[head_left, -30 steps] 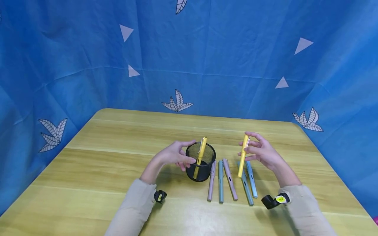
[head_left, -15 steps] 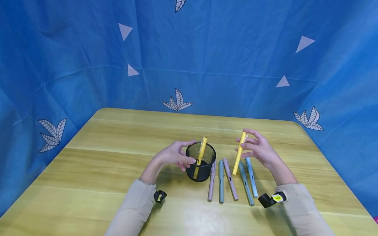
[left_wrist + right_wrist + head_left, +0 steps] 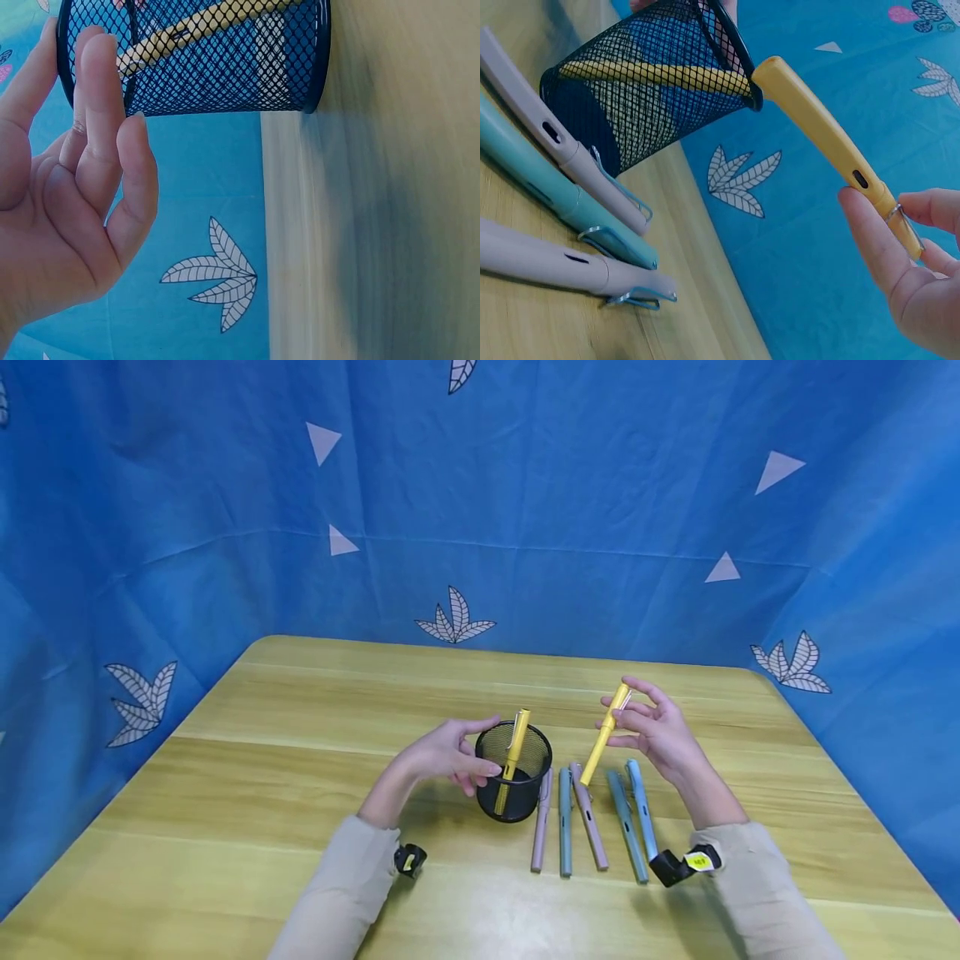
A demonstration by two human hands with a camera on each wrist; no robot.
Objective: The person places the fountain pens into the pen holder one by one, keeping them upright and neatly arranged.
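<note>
A black mesh pen cup (image 3: 510, 806) stands on the table, one yellow pen (image 3: 519, 735) leaning inside it. My left hand (image 3: 442, 752) grips the cup's left side, thumb and fingers at the rim; the left wrist view shows its fingers (image 3: 101, 97) against the mesh. My right hand (image 3: 667, 735) pinches a second yellow pen (image 3: 602, 739) near its clip end, holding it tilted above the table. In the right wrist view, the held pen's free end overlaps the cup's rim (image 3: 742, 56).
Right of the cup several pens lie roughly side by side: a lilac pen (image 3: 541, 835), a teal pen (image 3: 565, 835), another lilac pen (image 3: 592, 831), a second teal pen (image 3: 628, 835) and a light blue pen (image 3: 642, 806). A blue patterned cloth (image 3: 585, 510) hangs behind the table (image 3: 300, 710).
My right hand has moved up and to the left with the yellow pen, whose lower end has swung left toward the cup. The left hand stays at the cup.
</note>
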